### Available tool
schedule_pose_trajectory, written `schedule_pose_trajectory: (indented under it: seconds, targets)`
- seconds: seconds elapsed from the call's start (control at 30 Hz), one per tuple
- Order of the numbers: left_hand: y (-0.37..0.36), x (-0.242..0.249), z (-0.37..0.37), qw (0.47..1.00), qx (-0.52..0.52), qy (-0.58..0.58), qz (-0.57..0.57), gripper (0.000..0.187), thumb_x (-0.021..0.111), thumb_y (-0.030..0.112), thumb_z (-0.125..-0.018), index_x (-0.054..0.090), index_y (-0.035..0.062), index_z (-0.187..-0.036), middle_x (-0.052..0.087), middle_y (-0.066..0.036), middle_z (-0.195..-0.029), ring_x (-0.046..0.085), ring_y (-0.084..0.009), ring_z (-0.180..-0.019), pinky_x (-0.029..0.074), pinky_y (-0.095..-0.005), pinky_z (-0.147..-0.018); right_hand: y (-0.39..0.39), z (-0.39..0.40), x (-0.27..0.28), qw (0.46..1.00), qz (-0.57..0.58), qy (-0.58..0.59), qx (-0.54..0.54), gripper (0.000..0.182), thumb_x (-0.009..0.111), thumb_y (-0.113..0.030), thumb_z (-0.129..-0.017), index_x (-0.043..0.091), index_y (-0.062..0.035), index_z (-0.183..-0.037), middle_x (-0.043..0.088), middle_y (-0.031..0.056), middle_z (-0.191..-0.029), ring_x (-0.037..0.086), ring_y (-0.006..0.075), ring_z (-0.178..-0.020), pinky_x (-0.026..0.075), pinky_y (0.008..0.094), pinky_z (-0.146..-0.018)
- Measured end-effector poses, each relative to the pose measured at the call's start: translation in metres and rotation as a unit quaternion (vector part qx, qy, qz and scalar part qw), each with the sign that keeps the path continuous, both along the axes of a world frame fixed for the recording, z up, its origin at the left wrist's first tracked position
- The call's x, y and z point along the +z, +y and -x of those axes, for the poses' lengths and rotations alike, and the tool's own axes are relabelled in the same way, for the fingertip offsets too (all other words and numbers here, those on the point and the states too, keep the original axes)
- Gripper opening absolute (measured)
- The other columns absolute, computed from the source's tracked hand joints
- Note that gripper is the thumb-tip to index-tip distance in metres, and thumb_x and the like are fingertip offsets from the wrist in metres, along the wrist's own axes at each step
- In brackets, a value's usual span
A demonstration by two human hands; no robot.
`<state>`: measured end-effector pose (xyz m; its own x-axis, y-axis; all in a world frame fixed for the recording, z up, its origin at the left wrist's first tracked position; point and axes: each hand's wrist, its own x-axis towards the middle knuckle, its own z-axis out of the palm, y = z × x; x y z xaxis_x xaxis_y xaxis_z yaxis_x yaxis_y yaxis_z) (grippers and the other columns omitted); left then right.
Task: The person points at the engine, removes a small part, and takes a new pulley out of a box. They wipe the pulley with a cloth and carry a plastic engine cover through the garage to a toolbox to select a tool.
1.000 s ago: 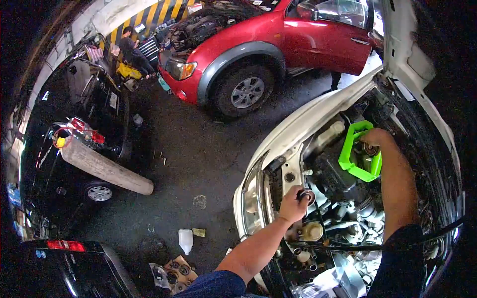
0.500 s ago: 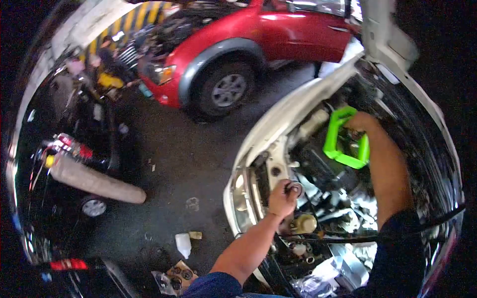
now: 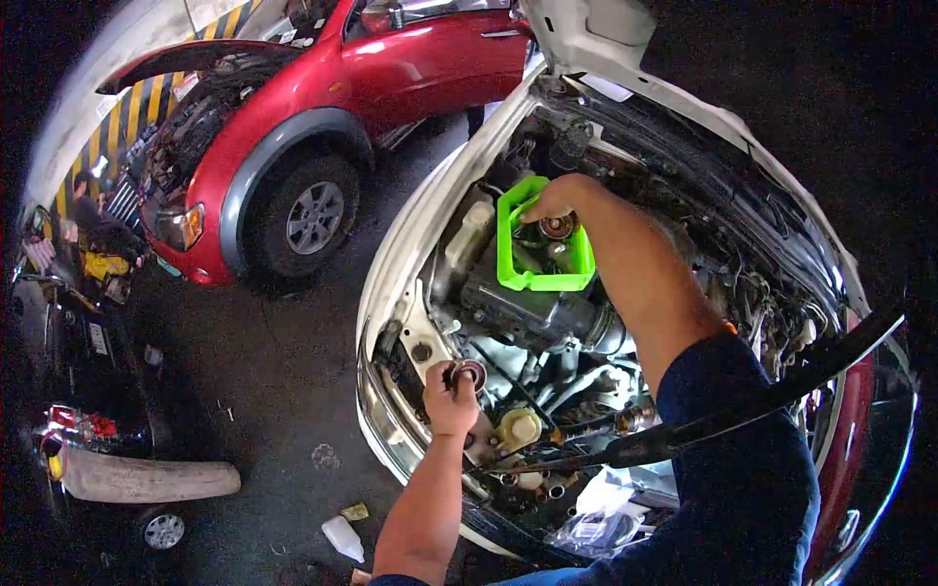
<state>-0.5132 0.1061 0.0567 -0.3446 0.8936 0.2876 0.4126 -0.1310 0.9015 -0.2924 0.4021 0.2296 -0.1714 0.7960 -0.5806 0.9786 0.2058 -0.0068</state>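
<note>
My left hand (image 3: 451, 402) is closed around a round metal ring-shaped part (image 3: 470, 373), held over the front edge of the open engine bay. Farther back, my right hand (image 3: 553, 200) reaches into a bright green open tray (image 3: 544, 283), its fingers curled inside near the upper rim. Whatever those fingers grip is hidden. Beside the palm, within the tray, a round metal part (image 3: 557, 227) shows. The tray rests over a black plastic housing (image 3: 523, 303) in the engine bay.
A black bar (image 3: 625, 451) crosses the near side of the engine bay. A yellowish reservoir with a cap (image 3: 519, 430) stands near my left wrist. Plastic-wrapped items (image 3: 598, 527) lie nearby. A white bottle (image 3: 342, 538) is on the floor; a red vehicle (image 3: 293, 127) stands beyond.
The view has swung right, so the engine bay and both hands appear farther left. My left hand still holds the round part, and my right hand is still in the green tray.
</note>
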Motion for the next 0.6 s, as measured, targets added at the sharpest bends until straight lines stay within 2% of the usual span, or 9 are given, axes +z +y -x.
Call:
schedule_pose_trajectory:
  seconds: [0.03,0.1,0.2,0.3,0.33,0.4,0.53,0.6]
  targets:
    - [0.000,0.001,-0.001,1.000,0.003,0.003,0.001,0.030,0.065,0.021,-0.080,0.053,0.0038,-0.101,0.063,-0.016,-0.081,0.064,-0.0325,-0.073,0.051,-0.0390,-0.067,-0.001,-0.001,0.000,1.000,0.000,0.000,-0.002,0.080,0.059,-0.072,-0.070,0.057,-0.0137,-0.124,0.058,0.0133,-0.124,0.056,0.0298,-0.111,0.042,0.0407,-0.096]
    - [0.000,0.004,-0.002,1.000,0.003,0.006,-0.013,0.030,0.065,0.022,-0.081,0.053,0.0036,-0.101,0.063,-0.016,-0.082,0.064,-0.0317,-0.073,0.051,-0.0387,-0.067,-0.004,0.000,0.001,1.000,-0.020,0.002,-0.019,0.077,0.058,-0.071,-0.072,0.062,-0.0073,-0.116,0.060,0.0161,-0.120,0.058,0.0295,-0.108,0.045,0.0404,-0.089]
    - [0.000,-0.004,-0.001,1.000,-0.002,-0.027,-0.004,0.030,0.065,0.020,-0.080,0.053,0.0031,-0.101,0.062,-0.016,-0.082,0.064,-0.0299,-0.073,0.051,-0.0378,-0.067,-0.003,-0.002,-0.004,0.998,-0.056,-0.020,0.015,0.078,0.057,-0.071,-0.072,0.062,-0.0069,-0.116,0.059,0.0169,-0.120,0.058,0.0309,-0.107,0.045,0.0404,-0.090]
    - [0.000,0.001,-0.002,0.999,-0.001,-0.026,-0.025,0.029,0.065,0.019,-0.079,0.053,0.0028,-0.100,0.062,-0.015,-0.082,0.063,-0.0295,-0.072,0.051,-0.0371,-0.067,0.003,-0.001,-0.010,0.998,-0.048,-0.038,-0.004,0.079,0.056,-0.072,-0.072,0.062,-0.0064,-0.115,0.059,0.0174,-0.120,0.057,0.0316,-0.108,0.045,0.0400,-0.090]
    - [0.000,0.000,-0.002,0.999,-0.003,-0.033,-0.022,0.029,0.065,0.018,-0.079,0.053,0.0027,-0.100,0.062,-0.015,-0.082,0.063,-0.0293,-0.071,0.051,-0.0369,-0.067,0.002,0.000,-0.010,0.998,-0.048,-0.038,-0.003,0.079,0.056,-0.072,-0.072,0.062,-0.0064,-0.115,0.059,0.0174,-0.120,0.057,0.0316,-0.108,0.045,0.0400,-0.090]
    - [0.000,-0.002,-0.002,0.999,-0.002,-0.040,-0.020,0.029,0.065,0.018,-0.079,0.053,0.0026,-0.100,0.062,-0.014,-0.081,0.063,-0.0291,-0.071,0.051,-0.0367,-0.068,0.001,0.004,-0.011,0.998,-0.062,-0.027,0.001,0.075,0.064,-0.069,-0.068,0.064,-0.0100,-0.114,0.060,0.0139,-0.121,0.058,0.0315,-0.107,0.044,0.0406,-0.094]
    - [0.000,0.000,-0.002,0.999,-0.001,-0.044,-0.009,0.028,0.065,0.018,-0.079,0.053,0.0027,-0.100,0.062,-0.015,-0.082,0.063,-0.0296,-0.072,0.050,-0.0367,-0.067,0.002,0.008,-0.010,0.997,-0.057,-0.051,0.020,0.072,0.066,-0.065,-0.066,0.064,-0.0109,-0.114,0.061,0.0126,-0.119,0.059,0.0299,-0.106,0.045,0.0395,-0.092]
    - [0.000,0.003,-0.001,0.999,0.000,-0.028,-0.016,0.028,0.065,0.018,-0.079,0.053,0.0028,-0.100,0.062,-0.015,-0.082,0.063,-0.0301,-0.073,0.050,-0.0367,-0.067,-0.016,0.013,0.007,0.997,-0.073,-0.029,-0.018,0.069,0.066,-0.063,-0.065,0.065,-0.0123,-0.112,0.063,0.0110,-0.116,0.061,0.0298,-0.103,0.046,0.0390,-0.090]
